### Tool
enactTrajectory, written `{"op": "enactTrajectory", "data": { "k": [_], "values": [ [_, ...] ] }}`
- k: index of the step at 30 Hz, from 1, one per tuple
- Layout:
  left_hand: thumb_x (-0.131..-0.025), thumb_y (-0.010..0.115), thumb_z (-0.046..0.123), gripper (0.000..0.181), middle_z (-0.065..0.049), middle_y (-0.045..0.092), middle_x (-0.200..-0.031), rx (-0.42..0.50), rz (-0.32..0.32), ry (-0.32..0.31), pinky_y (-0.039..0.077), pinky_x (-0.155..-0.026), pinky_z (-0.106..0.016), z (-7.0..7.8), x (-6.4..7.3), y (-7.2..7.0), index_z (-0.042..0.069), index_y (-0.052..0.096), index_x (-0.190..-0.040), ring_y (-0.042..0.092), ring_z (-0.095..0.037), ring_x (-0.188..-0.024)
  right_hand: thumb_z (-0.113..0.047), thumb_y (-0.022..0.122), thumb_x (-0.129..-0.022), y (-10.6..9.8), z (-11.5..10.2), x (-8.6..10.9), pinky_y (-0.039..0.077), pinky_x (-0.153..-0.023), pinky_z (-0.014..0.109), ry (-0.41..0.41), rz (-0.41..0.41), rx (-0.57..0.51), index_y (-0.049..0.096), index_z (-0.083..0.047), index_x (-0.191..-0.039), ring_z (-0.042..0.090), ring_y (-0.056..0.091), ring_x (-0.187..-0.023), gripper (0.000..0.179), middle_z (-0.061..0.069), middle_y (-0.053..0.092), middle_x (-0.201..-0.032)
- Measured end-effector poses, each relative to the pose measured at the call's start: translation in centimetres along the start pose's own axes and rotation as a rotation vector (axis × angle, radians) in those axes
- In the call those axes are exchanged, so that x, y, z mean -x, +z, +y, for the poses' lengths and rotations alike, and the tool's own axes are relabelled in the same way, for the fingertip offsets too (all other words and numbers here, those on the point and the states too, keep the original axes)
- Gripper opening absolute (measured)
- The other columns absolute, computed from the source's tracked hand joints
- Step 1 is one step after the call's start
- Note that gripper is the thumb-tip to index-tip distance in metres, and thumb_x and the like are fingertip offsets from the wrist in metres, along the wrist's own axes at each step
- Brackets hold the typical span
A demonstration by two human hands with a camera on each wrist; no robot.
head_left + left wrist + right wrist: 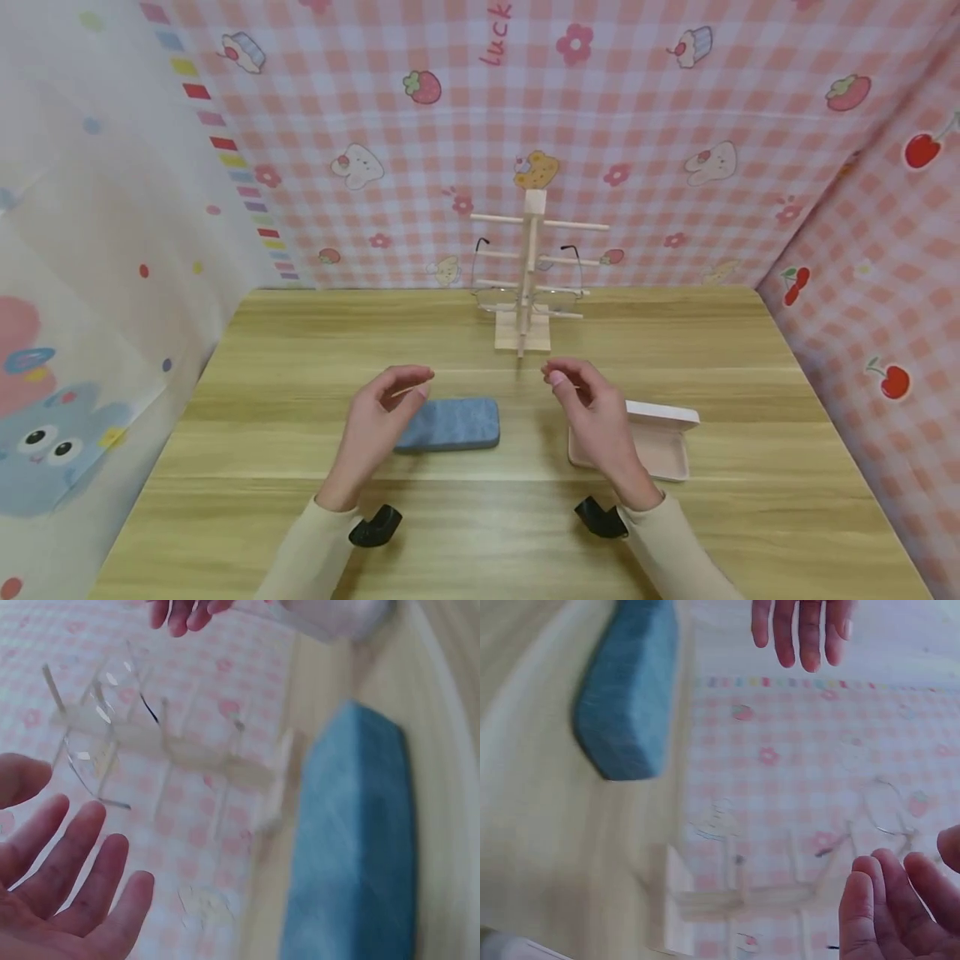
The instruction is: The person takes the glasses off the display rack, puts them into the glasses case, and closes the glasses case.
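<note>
My left hand (378,421) hovers over the left end of a blue glasses case (457,422), with nothing between its loosely bent fingers. My right hand (600,417) is held in the air too, holding nothing and covering part of an open white glasses case (663,450). In the left wrist view the left fingers (75,862) are spread. Beyond both hands, a pair of thin-framed glasses (557,300) hangs on a wooden display stand (534,250), its dark-tipped temples pointing up. The blue case's lid looks closed.
The wood-grain table (300,350) ends at a pink checked cloth (420,150) behind the stand. Printed cloths also flank it on the left and right. A black wrist device (377,527) sits by the left cuff, another (600,518) by the right cuff.
</note>
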State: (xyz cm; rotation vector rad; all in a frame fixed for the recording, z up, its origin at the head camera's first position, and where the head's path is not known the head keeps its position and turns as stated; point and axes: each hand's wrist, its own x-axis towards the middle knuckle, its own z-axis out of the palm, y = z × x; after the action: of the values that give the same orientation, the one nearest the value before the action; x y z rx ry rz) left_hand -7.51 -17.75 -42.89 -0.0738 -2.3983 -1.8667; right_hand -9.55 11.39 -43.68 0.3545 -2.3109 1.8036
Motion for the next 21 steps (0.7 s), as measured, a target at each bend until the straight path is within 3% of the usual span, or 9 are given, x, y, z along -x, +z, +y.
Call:
{"op": "enactTrajectory", "data": {
  "k": [4, 12, 21],
  "values": [
    [-0.101, 0.069, 0.017, 0.023, -0.007, 0.074, -0.118, 0.067, 0.032, 0.023, 0.058, -0.093, -0.027, 1.6, -0.9, 1.2, 0.005, 0.072, -0.121, 0.068, -0.018, -0.112, -0.013, 0.062, -0.105, -1.1, -1.0, -0.6, 0.056, -0.086, 0.018, -0.031, 0.075, -0.048, 0.068, 0.004, -0.122, 0.013, 0.069, -0.101, 0.024, 0.017, 0.073, -0.116],
    [-0.102, 0.068, 0.019, 0.026, -0.011, 0.073, -0.118, 0.216, 0.050, -0.002, 0.058, -0.095, -0.032, 3.7, -3.0, 3.2, 0.002, 0.069, -0.121, 0.068, -0.026, -0.112, -0.014, 0.061, -0.106, -2.8, -2.0, -2.3, 0.058, -0.088, 0.023, -0.032, 0.171, -0.138, 0.066, 0.007, -0.122, 0.014, 0.069, -0.101, 0.027, 0.022, 0.070, -0.114],
    [-0.103, 0.066, 0.018, 0.026, -0.016, 0.070, -0.117, 0.331, 0.133, -0.007, 0.059, -0.095, -0.036, 4.9, -6.0, 4.5, -0.001, 0.068, -0.121, 0.068, -0.026, -0.110, -0.018, 0.062, -0.105, -3.5, -2.4, -4.6, 0.059, -0.085, 0.023, -0.012, 0.234, -0.100, 0.067, 0.006, -0.121, 0.020, 0.070, -0.098, 0.029, 0.019, 0.071, -0.111]
  ]
}}
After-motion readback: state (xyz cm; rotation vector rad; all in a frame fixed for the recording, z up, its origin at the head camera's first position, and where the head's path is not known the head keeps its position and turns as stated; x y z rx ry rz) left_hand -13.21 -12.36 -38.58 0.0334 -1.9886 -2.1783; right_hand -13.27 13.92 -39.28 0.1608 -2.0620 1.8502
